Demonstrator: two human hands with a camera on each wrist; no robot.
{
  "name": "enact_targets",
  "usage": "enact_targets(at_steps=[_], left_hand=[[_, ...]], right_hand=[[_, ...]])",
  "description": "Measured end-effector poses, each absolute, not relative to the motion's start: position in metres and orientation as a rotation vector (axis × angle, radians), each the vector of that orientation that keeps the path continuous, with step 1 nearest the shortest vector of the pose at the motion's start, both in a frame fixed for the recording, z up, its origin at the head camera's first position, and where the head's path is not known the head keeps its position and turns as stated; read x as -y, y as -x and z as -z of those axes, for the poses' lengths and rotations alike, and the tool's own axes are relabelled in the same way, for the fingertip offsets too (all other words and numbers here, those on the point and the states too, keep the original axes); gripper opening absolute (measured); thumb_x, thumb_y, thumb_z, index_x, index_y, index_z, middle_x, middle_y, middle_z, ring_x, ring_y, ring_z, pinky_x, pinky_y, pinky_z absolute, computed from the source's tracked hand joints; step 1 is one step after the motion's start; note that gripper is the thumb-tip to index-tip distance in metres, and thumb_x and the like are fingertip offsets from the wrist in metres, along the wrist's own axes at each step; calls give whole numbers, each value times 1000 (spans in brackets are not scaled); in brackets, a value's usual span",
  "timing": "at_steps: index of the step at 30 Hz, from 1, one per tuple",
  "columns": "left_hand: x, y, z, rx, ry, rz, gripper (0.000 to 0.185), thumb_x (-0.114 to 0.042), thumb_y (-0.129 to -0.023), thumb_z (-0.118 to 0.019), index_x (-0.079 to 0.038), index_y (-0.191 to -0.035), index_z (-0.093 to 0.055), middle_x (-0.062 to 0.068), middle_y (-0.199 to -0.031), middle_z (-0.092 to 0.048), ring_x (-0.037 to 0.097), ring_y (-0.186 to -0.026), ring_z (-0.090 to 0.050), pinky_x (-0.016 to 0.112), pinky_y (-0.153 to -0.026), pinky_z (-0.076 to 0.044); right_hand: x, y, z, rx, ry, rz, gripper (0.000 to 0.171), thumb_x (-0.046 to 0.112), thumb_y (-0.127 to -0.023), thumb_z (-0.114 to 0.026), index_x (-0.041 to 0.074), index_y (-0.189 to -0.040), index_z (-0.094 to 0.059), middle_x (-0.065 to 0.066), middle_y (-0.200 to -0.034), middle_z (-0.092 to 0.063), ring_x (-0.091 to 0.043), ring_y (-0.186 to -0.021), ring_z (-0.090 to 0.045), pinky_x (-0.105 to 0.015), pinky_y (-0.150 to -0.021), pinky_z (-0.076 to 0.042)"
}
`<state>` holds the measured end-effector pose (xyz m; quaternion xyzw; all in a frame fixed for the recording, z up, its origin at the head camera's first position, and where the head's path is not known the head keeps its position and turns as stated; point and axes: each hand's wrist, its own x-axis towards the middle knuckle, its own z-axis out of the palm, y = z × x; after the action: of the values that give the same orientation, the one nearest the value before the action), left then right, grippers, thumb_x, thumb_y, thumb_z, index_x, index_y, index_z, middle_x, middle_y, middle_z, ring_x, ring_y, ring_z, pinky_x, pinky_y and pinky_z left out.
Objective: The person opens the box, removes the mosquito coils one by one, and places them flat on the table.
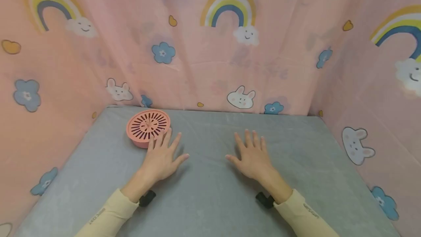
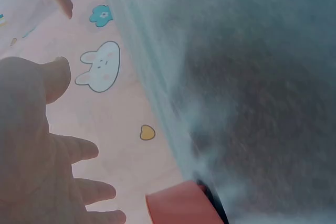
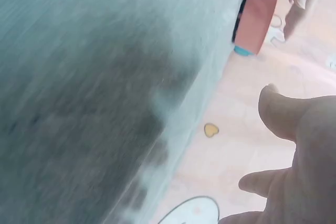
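A round pink dish with a slotted lid stands on the grey mat at the back left. My left hand lies flat on the mat just in front of it with its fingers spread. Its fingertips reach the dish's near edge, and I cannot tell whether they touch it. My right hand lies flat and spread on the mat, to the right of centre, holding nothing. In the left wrist view, the left hand is open, with the pink dish close by. The right wrist view shows the open right hand and the dish further off.
Pink cloth walls printed with rainbows, bunnies and flowers close the mat in at the back and on both sides. Pale yellow sleeves cover both forearms, each with a black wrist mount.
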<state>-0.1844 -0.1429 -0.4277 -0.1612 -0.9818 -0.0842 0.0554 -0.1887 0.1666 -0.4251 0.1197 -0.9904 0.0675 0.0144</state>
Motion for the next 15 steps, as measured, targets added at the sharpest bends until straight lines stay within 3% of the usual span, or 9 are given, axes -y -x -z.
enact_targets(at_steps=[15], left_hand=[[163,183,419,2965,405,246,76,-64,-92,-41,-17,-151,-28,19,-155,-18,39,-143,-9,62,-110,-7]], right_hand=[[-126,196,415,3062,-478,-254,81,65,-91,-40,18,-153,-17,-21,-156,-11,-41,-143,-4,-59,-112,-4]])
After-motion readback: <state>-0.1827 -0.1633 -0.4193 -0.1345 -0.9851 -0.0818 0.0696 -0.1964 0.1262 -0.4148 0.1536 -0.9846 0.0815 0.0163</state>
